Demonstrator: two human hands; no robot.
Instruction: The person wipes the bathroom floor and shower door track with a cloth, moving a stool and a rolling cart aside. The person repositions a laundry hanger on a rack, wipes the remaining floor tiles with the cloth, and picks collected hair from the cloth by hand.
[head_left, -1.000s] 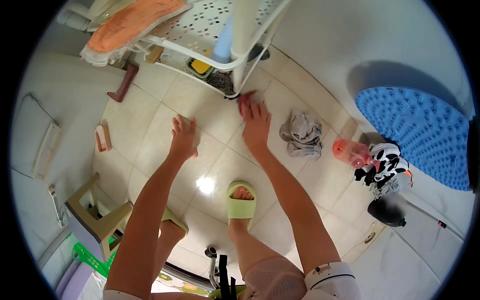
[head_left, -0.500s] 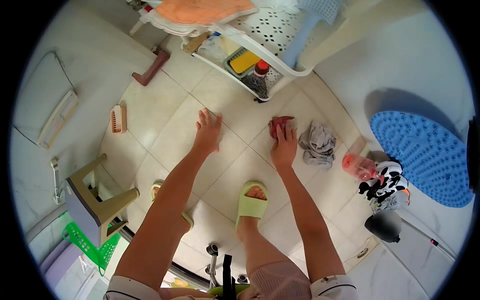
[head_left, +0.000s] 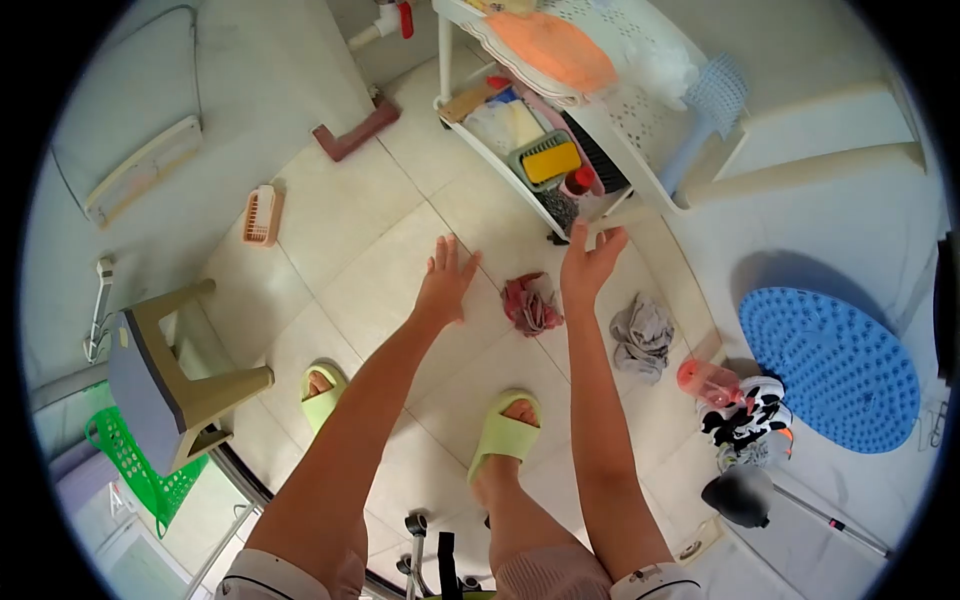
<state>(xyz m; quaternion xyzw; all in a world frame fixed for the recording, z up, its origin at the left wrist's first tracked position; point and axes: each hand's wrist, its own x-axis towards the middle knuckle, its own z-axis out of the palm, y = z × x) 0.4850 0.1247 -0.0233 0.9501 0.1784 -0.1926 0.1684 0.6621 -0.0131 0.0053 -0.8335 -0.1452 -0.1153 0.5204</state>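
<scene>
My left hand (head_left: 446,285) is above the floor tiles with its fingers spread, holding nothing. To its right a crumpled dark red cloth (head_left: 531,305) lies on the floor. My right hand (head_left: 590,268) is off the cloth, fingers apart, below the front corner of a white cart (head_left: 540,205). On the cart's lower shelf are a yellow sponge (head_left: 551,163) in a grey basket (head_left: 522,156) and a red-capped bottle (head_left: 577,182). A crumpled grey cloth (head_left: 643,338) rests on the floor to the right of my right forearm.
A stool (head_left: 190,385) and a green basket (head_left: 140,475) stand at left. A pink brush (head_left: 262,215) lies on the floor. At right are a blue mat (head_left: 830,370) against the wall, a pink bottle (head_left: 708,384) and a black-and-white cloth item (head_left: 745,415).
My right hand has let go of the red cloth and moved up towards the cart. The cloth stays on the floor. My left hand remains spread above the tiles; the camera view has shifted.
</scene>
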